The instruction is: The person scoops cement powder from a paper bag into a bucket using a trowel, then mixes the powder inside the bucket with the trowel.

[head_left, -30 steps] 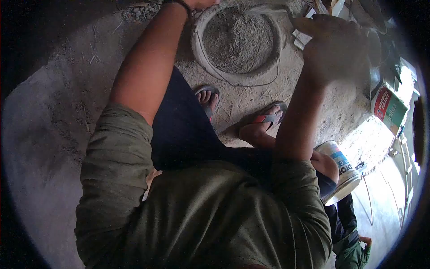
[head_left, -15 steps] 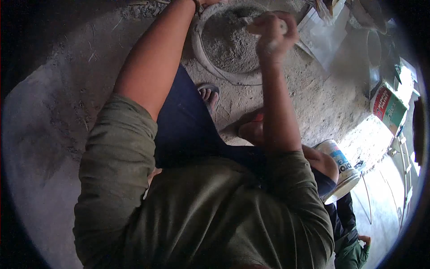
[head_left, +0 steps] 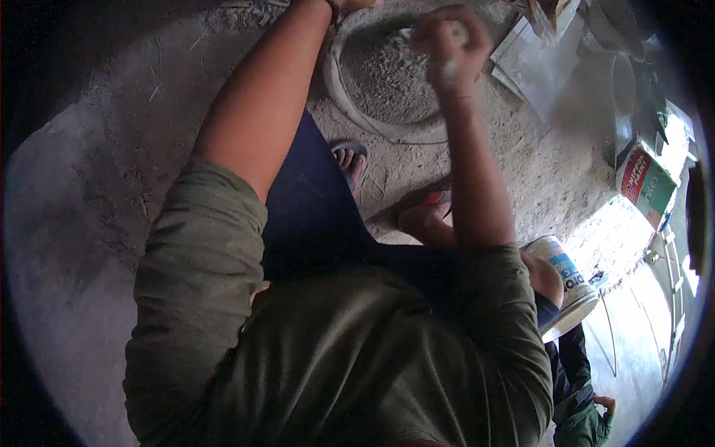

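A round container [head_left: 344, 100] stands on the ground at the top centre, with grey, crumbly material [head_left: 387, 78] inside. Over its right side is my right hand [head_left: 451, 46], closed round the handle of a tool and slightly blurred. The tool's far end is mostly hidden by the hand and the grey material. At the container's upper left rim, my left hand [head_left: 356, 4] shows only in part at the frame's top edge; its fingers are cut off.
Both feet, in sandals [head_left: 349, 156], are below the container. Flat sheets [head_left: 540, 63] lie at upper right. A red and green paint bucket [head_left: 646, 182] and a white bucket [head_left: 570, 283] are on the right. Another person [head_left: 585, 421] is at lower right.
My right hand with the tool has moved left from beside the container to over its right side, then slightly up. My left arm has shifted a little to the right.
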The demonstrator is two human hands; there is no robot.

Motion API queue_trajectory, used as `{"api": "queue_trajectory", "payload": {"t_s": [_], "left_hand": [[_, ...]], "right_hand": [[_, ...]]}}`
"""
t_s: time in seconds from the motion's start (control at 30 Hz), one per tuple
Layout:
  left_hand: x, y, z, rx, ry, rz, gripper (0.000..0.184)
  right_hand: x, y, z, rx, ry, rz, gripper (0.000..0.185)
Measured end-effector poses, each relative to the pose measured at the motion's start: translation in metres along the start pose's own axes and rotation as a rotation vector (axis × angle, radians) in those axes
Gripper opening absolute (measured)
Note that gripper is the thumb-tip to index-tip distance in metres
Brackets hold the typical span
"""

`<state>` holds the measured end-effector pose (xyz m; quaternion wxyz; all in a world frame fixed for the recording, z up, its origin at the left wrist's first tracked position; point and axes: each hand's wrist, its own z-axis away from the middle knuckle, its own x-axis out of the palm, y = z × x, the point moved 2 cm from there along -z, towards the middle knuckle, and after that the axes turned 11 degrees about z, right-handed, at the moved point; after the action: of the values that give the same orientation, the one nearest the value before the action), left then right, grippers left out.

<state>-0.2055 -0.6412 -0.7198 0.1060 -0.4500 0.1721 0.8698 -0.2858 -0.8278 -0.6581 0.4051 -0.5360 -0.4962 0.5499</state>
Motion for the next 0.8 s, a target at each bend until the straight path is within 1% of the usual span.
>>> {"api": "queue_trajectory", "payload": {"t_s": [0.03,0.07,0.1,0.17,0.2,0.27,0.3,0.33,0.37,0.43,0.5,0.53,0.57,0.63,0.67,0.7,0.73,0.77,0.8], "left_hand": [[0.001,0.004,0.006,-0.068,-0.016,0.125,0.022],[0.02,-0.01,-0.011,-0.071,0.069,0.255,0.024],[0.004,-0.001,0.003,-0.188,0.047,0.398,0.025],[-0.023,0.018,0.03,-0.422,-0.003,0.68,0.027],[-0.015,0.012,0.023,-0.366,-0.006,0.644,0.028],[0.009,-0.003,0.004,-0.253,-0.021,0.572,0.028],[0.008,0.001,0.008,-0.25,-0.022,0.572,0.029],[0.004,0.004,0.011,-0.246,-0.019,0.571,0.029],[-0.004,0.008,0.017,-0.244,-0.009,0.571,0.03],[-0.014,0.015,0.025,-0.246,-0.012,0.552,0.03],[-0.024,0.017,0.032,-0.283,-0.024,0.509,0.029],[-0.03,0.019,0.042,-0.332,-0.067,0.643,0.027],[-0.021,0.017,0.041,-0.327,-0.034,0.683,0.027],[-0.011,0.012,0.024,-0.298,0.068,0.763,0.028],[-0.017,0.014,0.027,-0.328,-0.005,0.708,0.025],[-0.011,0.012,0.019,-0.216,-0.07,0.393,0.024],[0.002,0.006,0.006,-0.101,-0.134,0.075,0.023],[0.012,0.002,-0.001,0.017,-0.198,-0.242,0.021],[0.008,-0.002,0.001,-0.075,-0.134,0.187,0.019]], "right_hand": [[-0.01,-0.008,0.001,0.026,-0.003,-0.07,0.014],[-0.022,-0.015,-0.005,0.036,-0.005,-0.137,0.014],[-0.029,-0.026,-0.011,0.044,-0.007,-0.205,0.014],[-0.035,-0.062,-0.022,-0.114,-0.011,-0.2,0.014],[-0.036,-0.071,-0.023,-0.189,-0.011,-0.199,0.015],[-0.017,-0.053,-0.032,-0.267,0.076,-0.311,0.016],[-0.006,-0.043,-0.033,-0.305,0.123,-0.366,0.017],[0.002,-0.029,-0.025,-0.186,0.108,-0.128,0.022],[0.014,-0.004,-0.021,-0.169,0.011,-0.153,0.01],[0.018,0.027,0.004,0.008,0.032,-0.2,0.01],[0.008,0.004,0.003,0.01,-0.047,-0.246,0.011],[-0.002,-0.006,0.007,0.035,-0.082,-0.268,0.011],[-0.012,-0.012,0.003,-0.015,-0.088,-0.258,0.009],[-0.031,-0.034,-0.008,-0.047,-0.133,-0.209,0.013],[-0.035,-0.05,-0.017,-0.155,-0.125,-0.117,0.014],[-0.037,-0.065,-0.025,-0.259,-0.113,-0.029,0.015],[-0.03,-0.073,-0.028,-0.28,-0.122,-0.229,0.026],[-0.021,-0.065,-0.029,-0.285,-0.079,-0.265,0.028],[-0.011,-0.05,-0.034,-0.291,-0.036,-0.299,0.029]]}}
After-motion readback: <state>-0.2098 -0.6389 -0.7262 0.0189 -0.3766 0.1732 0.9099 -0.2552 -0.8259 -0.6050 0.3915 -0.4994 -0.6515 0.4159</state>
